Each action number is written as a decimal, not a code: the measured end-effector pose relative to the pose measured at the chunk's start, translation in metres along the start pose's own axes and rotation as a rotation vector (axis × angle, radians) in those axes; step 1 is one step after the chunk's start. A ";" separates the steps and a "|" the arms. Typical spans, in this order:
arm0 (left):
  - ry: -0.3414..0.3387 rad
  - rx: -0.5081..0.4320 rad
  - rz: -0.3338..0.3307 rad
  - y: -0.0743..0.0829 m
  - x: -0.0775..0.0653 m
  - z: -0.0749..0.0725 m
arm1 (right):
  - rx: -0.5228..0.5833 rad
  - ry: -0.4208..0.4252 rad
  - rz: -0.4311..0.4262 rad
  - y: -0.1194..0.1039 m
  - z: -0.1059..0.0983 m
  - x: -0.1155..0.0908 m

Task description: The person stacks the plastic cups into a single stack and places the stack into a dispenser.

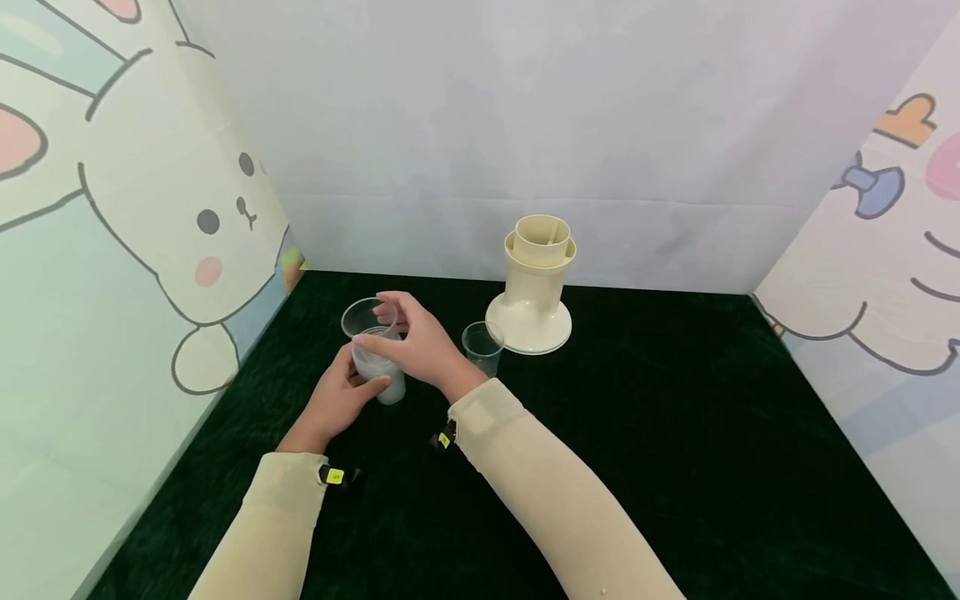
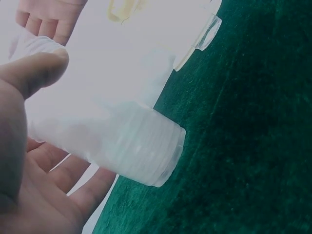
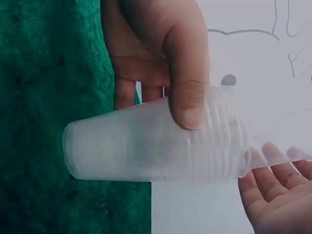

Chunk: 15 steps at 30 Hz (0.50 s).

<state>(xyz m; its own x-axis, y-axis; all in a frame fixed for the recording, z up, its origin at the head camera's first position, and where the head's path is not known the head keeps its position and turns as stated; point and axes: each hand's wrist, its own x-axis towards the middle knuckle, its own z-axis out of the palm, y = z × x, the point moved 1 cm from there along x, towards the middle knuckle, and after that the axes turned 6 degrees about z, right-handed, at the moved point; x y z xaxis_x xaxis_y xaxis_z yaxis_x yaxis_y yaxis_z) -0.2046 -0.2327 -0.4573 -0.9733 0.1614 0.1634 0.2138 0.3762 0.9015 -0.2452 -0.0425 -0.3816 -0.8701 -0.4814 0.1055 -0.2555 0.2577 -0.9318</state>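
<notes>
A stack of clear plastic cups [image 1: 386, 379] stands upright above the left part of the dark green table. My left hand [image 1: 337, 400] holds the stack low on its sides, thumb in front, and the left wrist view shows the stack's ridged base [image 2: 156, 151]. My right hand [image 1: 420, 342] grips the top plastic cup [image 1: 360, 321], its thumb and fingers on either side. That cup stands well above the stack's rims. Beyond the right wrist, a single clear cup [image 1: 482, 342] sits on the table, partly hidden by the forearm.
A cream cylindrical stand [image 1: 532, 292] with a wide round base is at the back of the green cloth-covered table [image 1: 675, 433], just behind the single cup. A white backdrop [image 1: 480, 108] rises behind it. Cartoon-printed panels [image 1: 172, 192] close in both sides.
</notes>
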 end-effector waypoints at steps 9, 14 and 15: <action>0.003 -0.001 0.003 0.000 0.000 0.001 | -0.006 -0.002 0.060 0.007 0.006 -0.004; 0.001 -0.002 0.006 -0.001 0.000 0.001 | 0.021 0.001 0.048 0.011 0.009 -0.004; -0.001 0.000 0.004 -0.001 0.000 0.001 | 0.020 0.003 0.048 0.012 0.009 -0.004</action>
<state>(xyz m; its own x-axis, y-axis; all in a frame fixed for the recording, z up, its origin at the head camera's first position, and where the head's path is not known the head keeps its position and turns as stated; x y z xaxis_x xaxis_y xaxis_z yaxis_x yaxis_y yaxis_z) -0.2050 -0.2324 -0.4586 -0.9723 0.1638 0.1668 0.2178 0.3754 0.9009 -0.2407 -0.0451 -0.3968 -0.8825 -0.4663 0.0611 -0.2046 0.2637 -0.9426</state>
